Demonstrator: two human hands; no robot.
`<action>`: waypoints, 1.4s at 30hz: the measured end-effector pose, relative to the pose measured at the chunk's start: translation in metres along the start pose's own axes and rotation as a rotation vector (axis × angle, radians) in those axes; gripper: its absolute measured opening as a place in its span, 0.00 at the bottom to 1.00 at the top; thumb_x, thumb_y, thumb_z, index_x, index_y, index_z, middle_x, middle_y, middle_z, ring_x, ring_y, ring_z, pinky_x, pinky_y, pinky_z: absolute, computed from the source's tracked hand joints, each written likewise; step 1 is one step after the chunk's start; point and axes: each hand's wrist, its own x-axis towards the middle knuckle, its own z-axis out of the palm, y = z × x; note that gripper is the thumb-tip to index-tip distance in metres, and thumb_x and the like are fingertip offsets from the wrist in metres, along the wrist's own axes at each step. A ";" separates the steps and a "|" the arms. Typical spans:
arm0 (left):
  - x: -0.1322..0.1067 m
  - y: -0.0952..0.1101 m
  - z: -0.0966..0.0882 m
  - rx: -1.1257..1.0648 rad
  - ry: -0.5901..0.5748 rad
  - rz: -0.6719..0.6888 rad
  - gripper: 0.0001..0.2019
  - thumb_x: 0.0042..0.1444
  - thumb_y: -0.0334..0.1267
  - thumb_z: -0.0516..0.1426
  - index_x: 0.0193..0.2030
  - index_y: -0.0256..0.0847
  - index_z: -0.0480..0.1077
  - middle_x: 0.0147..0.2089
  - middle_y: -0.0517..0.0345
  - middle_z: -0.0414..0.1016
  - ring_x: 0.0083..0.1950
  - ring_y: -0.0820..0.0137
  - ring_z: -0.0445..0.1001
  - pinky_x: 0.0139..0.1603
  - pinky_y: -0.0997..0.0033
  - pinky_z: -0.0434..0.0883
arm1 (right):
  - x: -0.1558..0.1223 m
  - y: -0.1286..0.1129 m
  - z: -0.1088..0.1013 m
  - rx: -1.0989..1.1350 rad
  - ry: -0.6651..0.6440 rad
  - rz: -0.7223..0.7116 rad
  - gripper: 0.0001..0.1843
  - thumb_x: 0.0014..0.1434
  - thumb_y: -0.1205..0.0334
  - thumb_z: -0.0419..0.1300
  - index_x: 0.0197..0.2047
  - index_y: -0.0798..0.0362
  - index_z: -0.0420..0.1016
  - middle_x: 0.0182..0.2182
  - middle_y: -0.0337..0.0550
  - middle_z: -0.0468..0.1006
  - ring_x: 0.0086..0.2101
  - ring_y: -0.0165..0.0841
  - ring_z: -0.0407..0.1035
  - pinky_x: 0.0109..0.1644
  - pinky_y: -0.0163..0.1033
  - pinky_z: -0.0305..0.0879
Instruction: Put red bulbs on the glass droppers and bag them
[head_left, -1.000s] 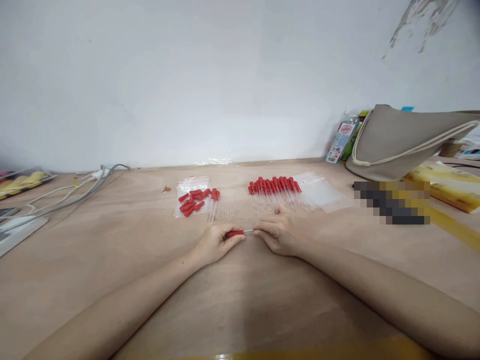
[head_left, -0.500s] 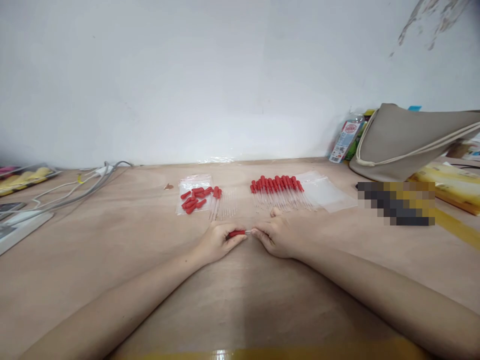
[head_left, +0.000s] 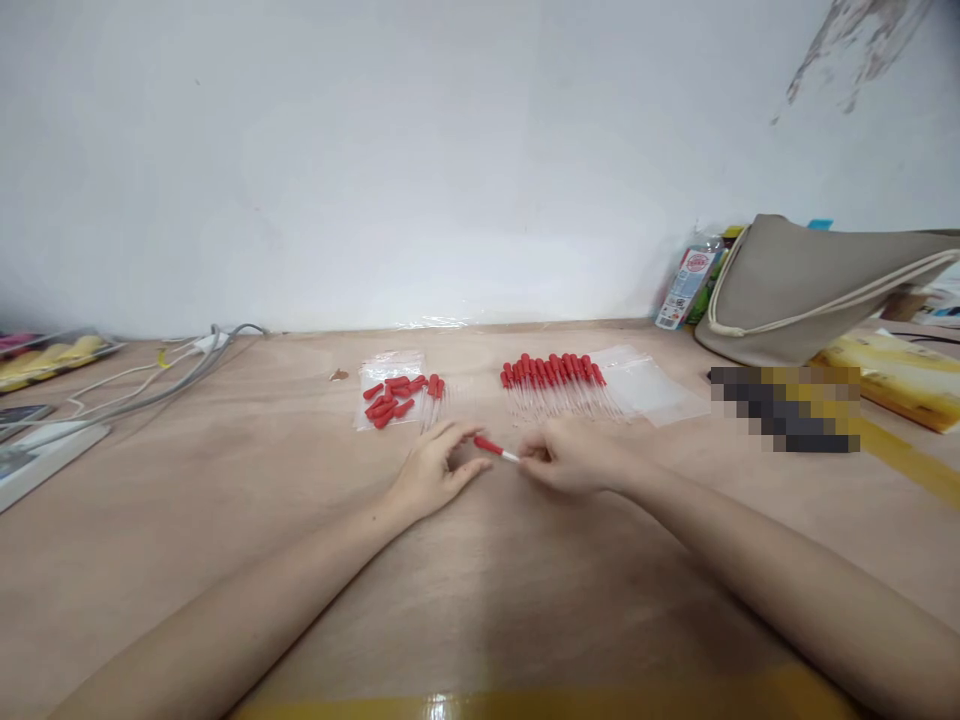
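A dropper (head_left: 498, 449) with a red rubber bulb and a clear tube is pinched at its tube end by my right hand (head_left: 562, 457). Its bulb points left, toward my left hand (head_left: 439, 465), whose thumb and fingers are spread apart around nothing. Beyond my left hand, loose red rubber bulbs (head_left: 394, 400) lie on a clear plastic bag (head_left: 367, 370), with a few bulbed droppers (head_left: 433, 388) and some bare clear tubes beside them. Past my right hand, a row of droppers (head_left: 551, 372) lies with red bulbs pointing away from me.
Another clear bag (head_left: 660, 390) lies right of the row. Farther right are a grey drawstring bag (head_left: 780, 290), a carton (head_left: 684, 290), a yellow package (head_left: 892, 375) and a pixelated dark object (head_left: 784, 410). Cables (head_left: 187, 370) and a white power strip (head_left: 52, 460) lie at left.
My left hand has let go of the red bulb and its fingers have spread. My right hand has shifted slightly right, keeping the dropper, which is now tilted with its bulb end farther away.
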 end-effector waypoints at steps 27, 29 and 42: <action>0.000 -0.007 0.000 0.006 -0.194 -0.097 0.05 0.54 0.36 0.53 0.31 0.38 0.68 0.30 0.58 0.67 0.30 0.73 0.66 0.32 0.72 0.64 | 0.110 0.000 0.032 -0.264 0.261 0.495 0.18 0.56 0.56 0.49 0.39 0.57 0.74 0.37 0.55 0.76 0.41 0.41 0.69 0.47 0.46 0.49; 0.000 -0.005 -0.001 0.007 -0.176 -0.067 0.05 0.54 0.36 0.53 0.33 0.39 0.68 0.33 0.56 0.68 0.33 0.72 0.67 0.34 0.71 0.65 | 0.116 -0.006 0.033 -0.239 0.226 0.517 0.16 0.55 0.58 0.50 0.39 0.57 0.74 0.39 0.56 0.76 0.41 0.41 0.69 0.47 0.46 0.51; 0.061 -0.079 -0.053 0.724 0.013 -0.470 0.10 0.50 0.40 0.53 0.36 0.42 0.73 0.41 0.48 0.70 0.48 0.55 0.64 0.48 0.58 0.61 | 0.126 -0.013 0.025 -0.096 0.084 0.581 0.15 0.52 0.58 0.55 0.41 0.55 0.74 0.43 0.54 0.74 0.44 0.43 0.68 0.48 0.48 0.55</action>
